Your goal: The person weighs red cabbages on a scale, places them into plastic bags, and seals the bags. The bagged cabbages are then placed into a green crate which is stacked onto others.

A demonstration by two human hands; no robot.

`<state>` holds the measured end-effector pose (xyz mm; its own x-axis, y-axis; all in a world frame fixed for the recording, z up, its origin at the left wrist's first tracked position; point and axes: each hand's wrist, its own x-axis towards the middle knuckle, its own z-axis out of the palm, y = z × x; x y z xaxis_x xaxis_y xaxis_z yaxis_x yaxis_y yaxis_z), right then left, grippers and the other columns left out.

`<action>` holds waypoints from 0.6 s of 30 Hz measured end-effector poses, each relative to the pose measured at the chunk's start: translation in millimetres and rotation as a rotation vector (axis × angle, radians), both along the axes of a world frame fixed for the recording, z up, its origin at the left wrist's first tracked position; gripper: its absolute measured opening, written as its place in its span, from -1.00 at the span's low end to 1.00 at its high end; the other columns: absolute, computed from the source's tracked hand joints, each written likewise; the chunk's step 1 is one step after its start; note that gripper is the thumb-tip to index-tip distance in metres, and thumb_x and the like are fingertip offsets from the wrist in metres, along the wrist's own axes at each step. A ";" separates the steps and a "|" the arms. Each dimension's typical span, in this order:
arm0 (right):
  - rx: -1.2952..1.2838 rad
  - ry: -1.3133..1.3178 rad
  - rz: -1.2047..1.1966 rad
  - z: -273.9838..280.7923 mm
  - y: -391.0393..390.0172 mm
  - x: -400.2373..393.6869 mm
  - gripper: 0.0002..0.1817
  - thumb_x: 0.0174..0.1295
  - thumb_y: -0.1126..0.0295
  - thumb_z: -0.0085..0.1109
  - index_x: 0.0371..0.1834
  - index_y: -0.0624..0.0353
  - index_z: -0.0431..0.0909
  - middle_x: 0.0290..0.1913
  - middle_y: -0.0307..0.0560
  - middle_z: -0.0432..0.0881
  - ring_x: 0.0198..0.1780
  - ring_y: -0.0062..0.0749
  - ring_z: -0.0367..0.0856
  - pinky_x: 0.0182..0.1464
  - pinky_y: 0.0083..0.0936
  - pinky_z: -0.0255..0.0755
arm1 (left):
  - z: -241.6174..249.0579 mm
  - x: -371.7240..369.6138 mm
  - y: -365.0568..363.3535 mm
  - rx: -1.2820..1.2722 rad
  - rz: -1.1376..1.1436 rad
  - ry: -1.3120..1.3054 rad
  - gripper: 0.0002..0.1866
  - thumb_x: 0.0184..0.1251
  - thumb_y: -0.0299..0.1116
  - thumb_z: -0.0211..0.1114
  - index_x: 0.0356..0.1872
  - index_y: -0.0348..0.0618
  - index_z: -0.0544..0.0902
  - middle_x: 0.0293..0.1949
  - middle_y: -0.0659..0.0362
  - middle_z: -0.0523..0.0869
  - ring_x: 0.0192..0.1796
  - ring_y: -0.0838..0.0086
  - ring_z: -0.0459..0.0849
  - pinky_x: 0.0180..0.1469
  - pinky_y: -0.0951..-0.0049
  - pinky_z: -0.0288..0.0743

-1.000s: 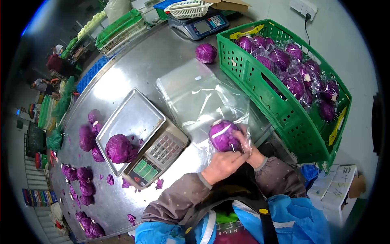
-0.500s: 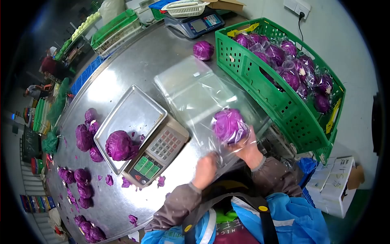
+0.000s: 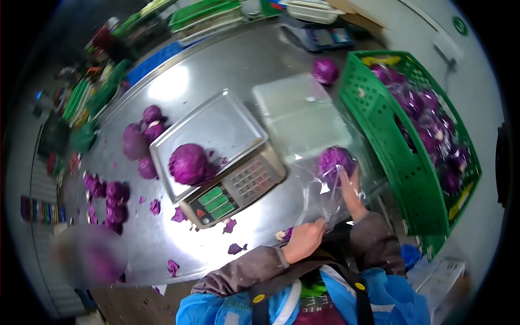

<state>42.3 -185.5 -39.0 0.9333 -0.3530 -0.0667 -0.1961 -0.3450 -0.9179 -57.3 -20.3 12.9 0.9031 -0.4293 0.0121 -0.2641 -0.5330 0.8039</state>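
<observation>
A red cabbage [image 3: 335,162] sits inside a clear plastic bag [image 3: 326,196] near the table's front right. My right hand [image 3: 353,196] cups the cabbage from its near right side through the film. My left hand [image 3: 304,239] is closed on the bag's gathered end, nearer my body, and the film runs in tight folds between the two hands. Left of them stands a weighing scale [image 3: 254,181], with another red cabbage [image 3: 189,164] on its metal pan [image 3: 233,116]. A stack of flat clear bags [image 3: 300,116] lies just beyond the bagged cabbage.
A green crate [image 3: 374,127] at right holds several bagged cabbages [image 3: 428,124]. One loose cabbage [image 3: 325,71] rests beside its far end. Several more cabbages [image 3: 116,203] and leaf scraps [image 3: 179,215] lie at left on the metal table [image 3: 146,244]. A second scale [image 3: 319,38] stands at the back.
The camera view has turned, so the table's things appear farther right. The bag's end is now drawn out toward my left hand, nearer my body. My right hand still holds the cabbage.
</observation>
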 end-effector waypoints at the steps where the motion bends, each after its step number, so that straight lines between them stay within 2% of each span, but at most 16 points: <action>1: 0.005 0.123 0.068 -27.0 -16.2 -2.1 -0.20 0.15 0.14 0.09 0.28 0.43 -0.06 0.19 0.34 0.20 0.18 -0.02 0.27 0.22 -0.37 0.11 | -1.1 3.1 1.1 -0.040 0.005 0.024 -0.88 0.21 -0.40 0.05 -0.39 -0.25 0.41 -0.64 -0.14 0.50 -0.52 -0.07 0.51 -0.49 0.04 0.32; 2: 0.170 0.141 0.079 -28.0 -25.1 -6.0 -0.24 0.13 0.13 0.09 0.23 0.45 0.05 0.14 0.37 0.28 0.12 0.04 0.34 0.12 -0.30 0.23 | -2.1 6.2 0.3 -0.080 0.026 0.042 -0.89 0.21 -0.39 0.04 -0.37 -0.23 0.41 -0.63 -0.15 0.50 -0.50 -0.09 0.50 -0.47 0.01 0.31; 3: -0.222 -0.014 0.211 0.9 -20.5 -19.0 -0.27 0.09 0.08 0.09 0.17 0.46 0.15 0.03 0.41 0.37 0.06 0.12 0.38 0.04 -0.21 0.29 | -0.2 9.9 0.2 -0.089 0.056 0.043 -0.89 0.21 -0.39 0.05 -0.37 -0.23 0.41 -0.63 -0.15 0.49 -0.49 -0.09 0.50 -0.47 0.01 0.30; 4: -0.556 0.138 0.329 30.8 -24.9 -40.1 -0.35 0.07 0.08 0.10 0.08 0.40 0.26 -0.16 0.39 0.48 -0.10 0.20 0.46 -0.10 -0.12 0.35 | 2.9 12.9 1.5 -0.099 0.080 0.044 -0.89 0.21 -0.39 0.05 -0.38 -0.22 0.41 -0.63 -0.16 0.49 -0.49 -0.09 0.50 -0.47 0.01 0.30; 5: -0.738 0.369 0.489 76.8 -12.1 -50.7 -0.47 0.06 0.06 0.10 -0.08 0.32 0.41 -0.37 0.26 0.55 -0.25 0.18 0.51 -0.21 -0.11 0.37 | 4.2 14.6 4.3 -0.102 0.108 0.036 -0.89 0.21 -0.39 0.05 -0.38 -0.22 0.41 -0.63 -0.16 0.49 -0.49 -0.09 0.50 -0.47 0.01 0.30; 6: -0.786 0.383 0.775 98.0 -14.3 -57.3 -0.55 0.06 0.03 0.08 -0.29 0.26 0.50 -0.45 0.17 0.57 -0.36 0.10 0.54 -0.32 -0.10 0.37 | 4.8 14.9 6.6 -0.078 0.091 0.070 -0.89 0.21 -0.39 0.05 -0.35 -0.21 0.43 -0.58 -0.14 0.52 -0.46 -0.07 0.51 -0.44 0.02 0.32; 7: -0.578 0.403 1.028 130.2 -1.6 -58.9 -0.62 0.03 0.12 0.17 -0.33 0.28 0.53 -0.45 0.09 0.59 -0.34 -0.02 0.58 -0.29 -0.24 0.43 | 4.7 14.0 9.2 -0.056 0.071 0.108 -0.89 0.20 -0.39 0.05 -0.32 -0.20 0.44 -0.53 -0.12 0.54 -0.43 -0.05 0.53 -0.41 0.04 0.34; 8: -0.266 0.427 1.145 154.9 15.1 -57.1 -0.64 0.00 0.20 0.21 -0.28 0.27 0.53 -0.44 0.03 0.60 -0.32 -0.07 0.60 -0.27 -0.31 0.45 | 2.8 12.6 13.4 -0.059 0.089 0.108 -0.89 0.20 -0.39 0.05 -0.32 -0.20 0.44 -0.53 -0.12 0.54 -0.43 -0.05 0.53 -0.41 0.04 0.34; 9: 0.057 0.450 1.237 170.1 35.7 -51.9 -0.64 -0.03 0.27 0.26 -0.22 0.27 0.52 -0.44 -0.02 0.62 -0.31 -0.13 0.62 -0.24 -0.38 0.46 | -1.6 10.5 18.8 -0.188 -0.001 0.080 -0.87 0.19 -0.40 0.05 -0.28 -0.19 0.45 -0.46 -0.09 0.56 -0.37 -0.03 0.54 -0.36 0.07 0.37; 10: 0.017 0.286 1.243 176.1 59.2 -41.8 -0.62 -0.07 0.33 0.28 -0.15 0.23 0.50 -0.38 -0.04 0.62 -0.27 -0.15 0.62 -0.19 -0.44 0.47 | -8.1 9.1 23.2 -0.316 -0.094 0.047 -0.84 0.18 -0.41 0.05 -0.23 -0.19 0.46 -0.39 -0.07 0.57 -0.32 0.00 0.55 -0.31 0.10 0.40; 11: -0.023 0.120 1.243 182.3 84.9 -29.4 -0.57 -0.10 0.39 0.30 -0.08 0.20 0.49 -0.32 -0.05 0.63 -0.22 -0.18 0.62 -0.15 -0.51 0.47 | -32.4 -1.9 12.1 -0.503 0.156 -0.189 -0.75 0.11 -0.44 0.06 -0.14 -0.14 0.48 -0.28 -0.03 0.57 -0.22 0.06 0.56 -0.24 0.16 0.43; 12: -0.214 -0.190 1.153 179.7 117.5 -16.3 -0.44 -0.12 0.38 0.31 0.05 0.11 0.40 -0.10 0.03 0.55 -0.09 -0.16 0.57 -0.05 -0.48 0.44 | -30.5 -0.3 12.6 -0.504 0.163 -0.198 -0.75 0.11 -0.44 0.06 -0.14 -0.14 0.48 -0.28 -0.03 0.57 -0.22 0.06 0.56 -0.24 0.16 0.43; 13: -0.377 -0.405 1.133 171.2 147.3 -3.1 -0.26 -0.18 0.38 0.34 0.18 0.03 0.27 0.16 0.06 0.33 0.11 -0.16 0.42 0.04 -0.43 0.40 | -27.0 1.2 14.6 -0.336 0.147 -0.119 -0.78 0.09 -0.42 0.07 -0.20 -0.15 0.50 -0.33 -0.04 0.58 -0.27 0.04 0.55 -0.28 0.12 0.42; 14: -0.462 -0.409 1.194 175.1 180.2 8.7 -0.12 -0.26 0.39 0.39 0.25 -0.09 0.18 0.26 0.01 0.14 0.19 -0.04 0.27 0.10 -0.28 0.35 | -25.1 2.9 15.5 -0.166 0.131 -0.039 -0.80 0.07 -0.40 0.08 -0.25 -0.16 0.52 -0.39 -0.05 0.58 -0.32 0.02 0.54 -0.31 0.09 0.41; 16: -0.756 -0.750 1.150 152.7 237.3 31.0 -0.08 -0.32 0.43 0.41 0.25 -0.16 0.17 0.28 -0.01 0.08 0.18 0.11 0.22 0.10 -0.19 0.34 | -38.0 2.6 16.8 -0.194 0.129 -0.118 -0.84 0.08 -0.42 0.07 -0.29 -0.16 0.51 -0.43 -0.05 0.58 -0.35 0.02 0.54 -0.35 0.09 0.41; 18: -0.886 -0.906 1.136 135.6 278.7 50.2 -0.04 -0.38 0.45 0.44 0.25 -0.18 0.18 0.25 0.03 0.13 0.16 0.18 0.22 0.11 -0.11 0.32 | -23.8 3.9 25.9 0.017 -0.033 0.005 -0.89 0.07 -0.41 0.08 -0.43 -0.18 0.53 -0.48 -0.06 0.56 -0.39 0.03 0.55 -0.40 0.09 0.40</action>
<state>92.5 93.2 96.6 0.3485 0.8355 0.4249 0.9308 -0.3617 -0.0521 -53.4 5.7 -10.9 0.8885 -0.4589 0.0000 -0.2777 -0.5376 0.7962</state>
